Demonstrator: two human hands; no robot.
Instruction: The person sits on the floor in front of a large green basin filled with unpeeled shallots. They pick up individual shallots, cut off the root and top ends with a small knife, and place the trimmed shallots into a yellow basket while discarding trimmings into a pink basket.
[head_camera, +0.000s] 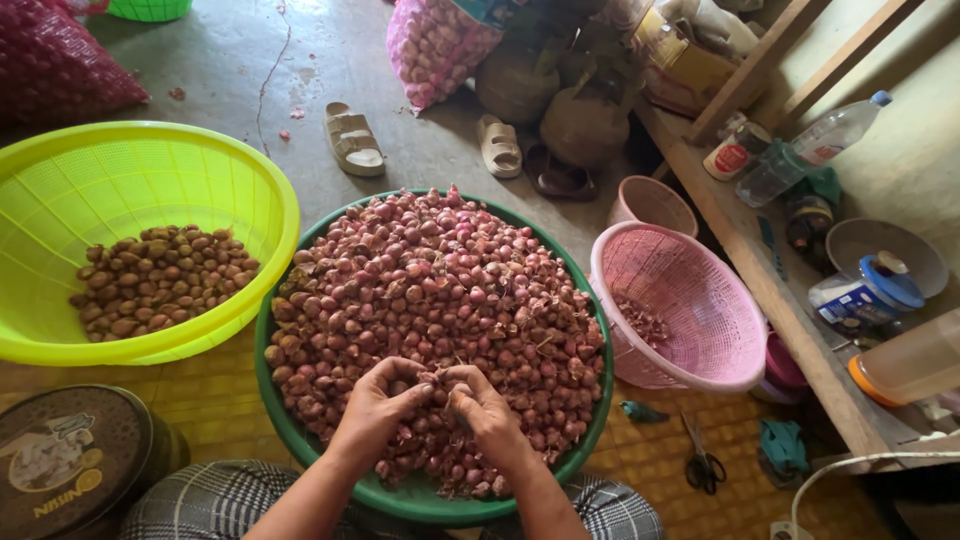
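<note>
Yellow basket (60, 170) far left, holding brown shallots (160, 280). Green basin (400, 497) in the middle, heaped with red shallots (440, 280). My left hand (378, 405) and right hand (487, 415) meet over the near side of the heap, fingers pinched narrow on one shallot (436, 381) between them. Pink basket (700, 300) at right, scissors (703, 462) on the floor.

The yellow-green basket (140, 235) crowds the green basin (590, 400) on the left, the pink basket (680, 310) on the right; bare floor (330, 70) opens beyond, past two sandals (352, 138).
</note>
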